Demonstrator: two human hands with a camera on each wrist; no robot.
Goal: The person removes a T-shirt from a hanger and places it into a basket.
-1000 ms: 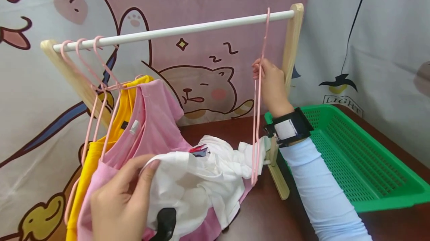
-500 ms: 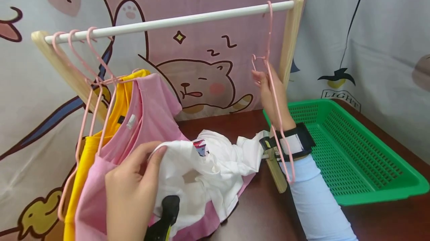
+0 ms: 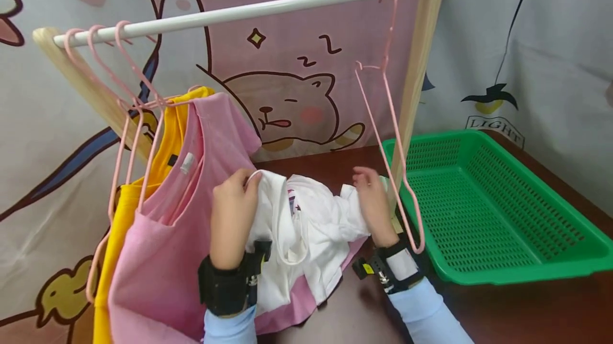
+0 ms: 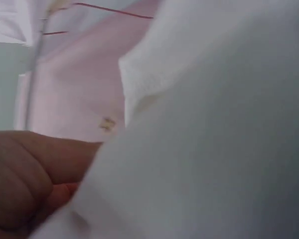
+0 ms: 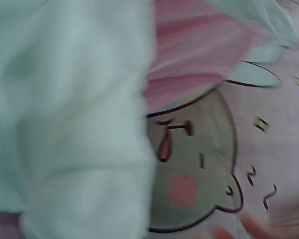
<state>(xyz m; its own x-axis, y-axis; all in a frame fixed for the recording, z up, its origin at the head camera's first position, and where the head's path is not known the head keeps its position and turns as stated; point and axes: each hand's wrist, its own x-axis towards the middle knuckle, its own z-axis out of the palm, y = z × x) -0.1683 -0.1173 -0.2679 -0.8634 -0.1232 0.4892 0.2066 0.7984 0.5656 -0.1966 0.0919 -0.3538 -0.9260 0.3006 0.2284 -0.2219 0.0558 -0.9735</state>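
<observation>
Head view: right hand [image 3: 375,205] just ditched the pink hanger [image 3: 394,115], fingers released, so both are now at the white shirt [image 3: 325,216] near the tabletop [image 3: 330,164]'s back edge, left hand [image 3: 234,211] pinching it

Head cam gives me a dark reddish-brown table [image 3: 527,306], smooth, pale sheen on the near part. On its right side I've got a green plastic basket [image 3: 522,273], perforated walls and floor, sitting flat just beside the right post of the wooden rack [image 3: 421,51]. Left of that post: crumpled white garment [image 3: 330,216] heaped over pink cloth [image 3: 292,306], pink edge poking out on the near side. Can't tell from here how much of that pile touches the tabletop.
</observation>
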